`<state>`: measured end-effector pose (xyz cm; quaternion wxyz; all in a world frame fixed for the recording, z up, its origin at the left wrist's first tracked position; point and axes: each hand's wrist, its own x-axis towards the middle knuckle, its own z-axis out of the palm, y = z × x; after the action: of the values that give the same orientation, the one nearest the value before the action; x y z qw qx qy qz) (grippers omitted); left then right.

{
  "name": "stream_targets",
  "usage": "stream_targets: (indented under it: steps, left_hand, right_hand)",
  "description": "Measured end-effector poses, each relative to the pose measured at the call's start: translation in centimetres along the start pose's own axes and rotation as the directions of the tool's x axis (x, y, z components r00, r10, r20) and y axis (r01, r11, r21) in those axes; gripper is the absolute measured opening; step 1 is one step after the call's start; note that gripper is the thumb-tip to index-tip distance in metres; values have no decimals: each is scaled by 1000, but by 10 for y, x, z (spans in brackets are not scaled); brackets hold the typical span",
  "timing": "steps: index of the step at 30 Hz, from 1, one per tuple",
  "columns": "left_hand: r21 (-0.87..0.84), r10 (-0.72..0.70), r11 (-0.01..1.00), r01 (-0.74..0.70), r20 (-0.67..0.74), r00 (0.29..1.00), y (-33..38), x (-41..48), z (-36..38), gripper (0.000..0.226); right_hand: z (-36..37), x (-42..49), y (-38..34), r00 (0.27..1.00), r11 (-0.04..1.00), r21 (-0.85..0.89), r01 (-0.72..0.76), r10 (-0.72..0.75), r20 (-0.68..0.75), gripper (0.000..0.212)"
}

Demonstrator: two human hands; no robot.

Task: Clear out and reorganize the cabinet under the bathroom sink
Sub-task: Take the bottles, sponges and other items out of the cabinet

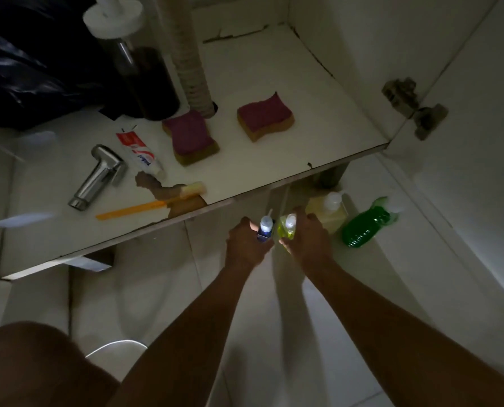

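At the upper left of the frame we see a black plastic bag (24,69) sitting at the back of the cabinet shelf (274,69), with a dark pump bottle (145,74) just to its right and a ribbed drain hose (192,63) coming down beside that. On the shelf's left front lies a chrome sprayer head (98,177), then a toothpaste tube (140,154), and an orange toothbrush (145,205) lying across a chipped patch of the shelf's front edge. Moving toward the middle, we find a first sponge (190,136) beside the hose's foot and a second sponge (265,117) well apart from it (both pink on top, tan beneath).

Below the shelf's front edge, at centre frame, the left hand (246,245) has its fingers curled round a small blue bottle (265,227) and the right hand (306,239) grips a small yellow-green bottle (287,229). The hands are close together, the two bottles side by side; we cannot tell whether they touch.

Right of the hands, on the tiled floor (259,318), a pale yellow bottle (330,212) stands upright and a green bottle (365,227) lies on its side just beside it. At the far right a hinge (403,95) joins the open cabinet door (479,142).
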<state>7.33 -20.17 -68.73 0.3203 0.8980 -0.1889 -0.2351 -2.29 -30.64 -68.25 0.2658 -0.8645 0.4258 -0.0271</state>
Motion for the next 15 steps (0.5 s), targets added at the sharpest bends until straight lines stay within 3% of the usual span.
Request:
stream_targets:
  steps: [7,11,15]
  left_hand:
    - [177,-59,983,46,71,996,12,2,-9,50]
    - [370,-87,929,4,209,974,29,3,-38,64]
    - [500,-92,850,-164,449,889,69,1,-92,49]
  right_hand:
    - [-20,-6,-4,990,986,-134,103,-88,110,94]
    - [-61,-18,-11,943,927,-195,319,-332,-33,59]
    - [-114,3,-23,832,853,-249,458,-510,-218,34]
